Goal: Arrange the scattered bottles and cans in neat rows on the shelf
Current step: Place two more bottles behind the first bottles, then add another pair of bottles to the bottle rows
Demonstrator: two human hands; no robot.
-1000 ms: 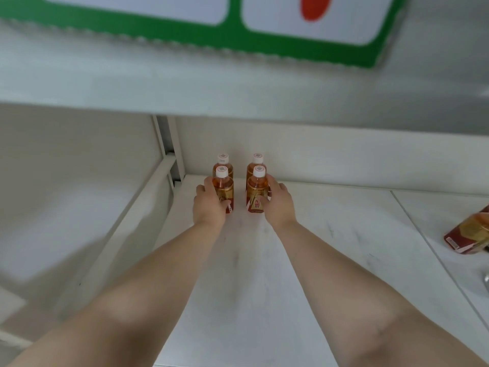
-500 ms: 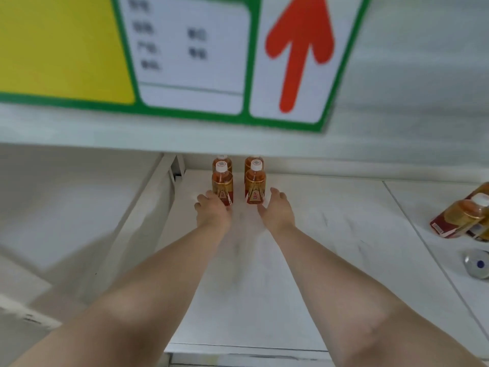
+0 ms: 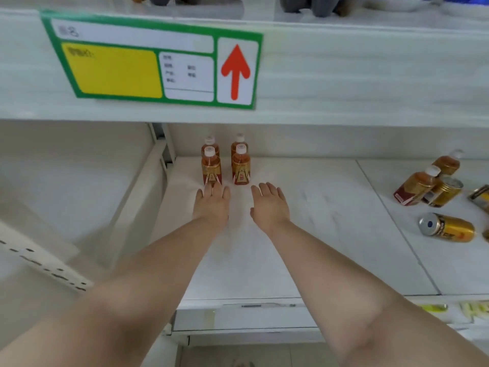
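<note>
Four upright bottles of amber drink (white caps) stand two by two at the back left of the shelf. Further right, tipped bottles and cans lie scattered. The left hand and right hand lie flat, palms down, fingers spread, holding nothing, just before the front pair.

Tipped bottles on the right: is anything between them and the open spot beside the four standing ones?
Nothing visible. The shelf surface between the tipped bottles and the standing bottles is bare apart from the right hand, open and empty beside the left hand. A lying gold can sits nearer the shelf's front, off that path.
</note>
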